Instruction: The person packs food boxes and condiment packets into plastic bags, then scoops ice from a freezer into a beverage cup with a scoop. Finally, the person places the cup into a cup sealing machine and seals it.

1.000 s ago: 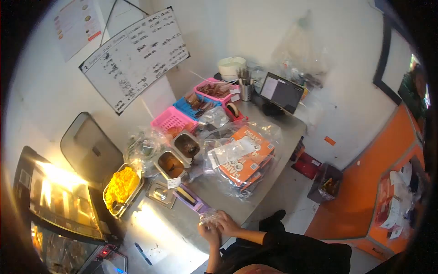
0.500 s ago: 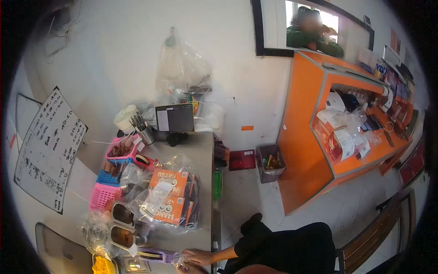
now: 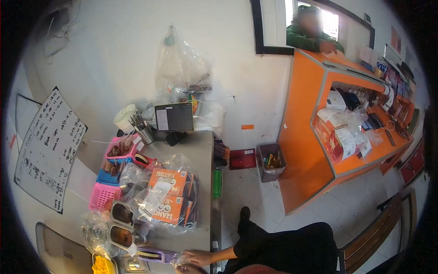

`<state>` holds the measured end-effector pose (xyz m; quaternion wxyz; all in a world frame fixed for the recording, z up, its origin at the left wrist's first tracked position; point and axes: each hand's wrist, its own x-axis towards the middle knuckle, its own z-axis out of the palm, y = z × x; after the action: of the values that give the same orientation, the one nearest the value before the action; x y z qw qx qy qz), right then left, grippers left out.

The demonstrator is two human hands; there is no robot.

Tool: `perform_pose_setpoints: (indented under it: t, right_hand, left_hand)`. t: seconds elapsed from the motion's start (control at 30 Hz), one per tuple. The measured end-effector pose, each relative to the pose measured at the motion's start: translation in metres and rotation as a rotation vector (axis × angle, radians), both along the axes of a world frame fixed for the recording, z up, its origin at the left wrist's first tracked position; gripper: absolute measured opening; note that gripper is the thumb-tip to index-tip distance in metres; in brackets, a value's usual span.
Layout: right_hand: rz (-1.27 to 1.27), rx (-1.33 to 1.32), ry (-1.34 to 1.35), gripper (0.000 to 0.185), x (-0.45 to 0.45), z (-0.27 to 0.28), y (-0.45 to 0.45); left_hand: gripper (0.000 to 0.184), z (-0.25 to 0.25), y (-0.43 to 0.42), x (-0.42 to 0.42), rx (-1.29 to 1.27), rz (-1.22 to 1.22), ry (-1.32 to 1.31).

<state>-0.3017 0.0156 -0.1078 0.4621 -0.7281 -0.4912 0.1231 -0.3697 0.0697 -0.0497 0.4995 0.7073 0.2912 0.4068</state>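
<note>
At the bottom edge of the head view, my right hand [image 3: 198,257] reaches in from the right over the table's front edge. Its fingers are closed on a small piece of clear plastic [image 3: 175,259]. Just below it, my left hand [image 3: 189,269] is partly cut off by the frame, with its fingers bent against the same plastic. A purple tape dispenser [image 3: 157,255] lies directly left of the plastic, its far end near a metal container with brown contents [image 3: 122,236].
Orange printed boxes [image 3: 166,214] in clear plastic lie on the grey table [image 3: 196,153]. Pink baskets [image 3: 104,196], a tablet [image 3: 174,117] and a yellow cloth-like item [image 3: 104,265] stand around. A bin [image 3: 271,176] sits by the orange counter [image 3: 303,137], where a person in green [image 3: 303,39] leans.
The person at the counter has lowered a hand from near the head to the countertop. My dark-clad foot has shifted slightly. Both my hands stay almost in place at the plastic.
</note>
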Motion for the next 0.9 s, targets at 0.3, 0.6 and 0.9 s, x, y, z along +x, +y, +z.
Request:
perform_pose_setpoints:
  t: [0.3,0.6,0.9]
  right_hand:
    - [-0.022,0.018,-0.002,0.035,-0.002,0.0,-0.001]
    - [-0.017,0.156,-0.038,0.034,-0.001,0.001,0.0]
    - [-0.03,0.169,-0.131,0.03,-0.004,-0.009,0.004]
  left_hand:
    - [0.043,-0.042,0.02,0.012,0.435,0.199,-0.189]
    - [0.045,-0.028,0.014,0.012,0.3,0.18,-0.103]
    - [0.04,0.005,0.001,-0.005,0.01,0.187,0.046]
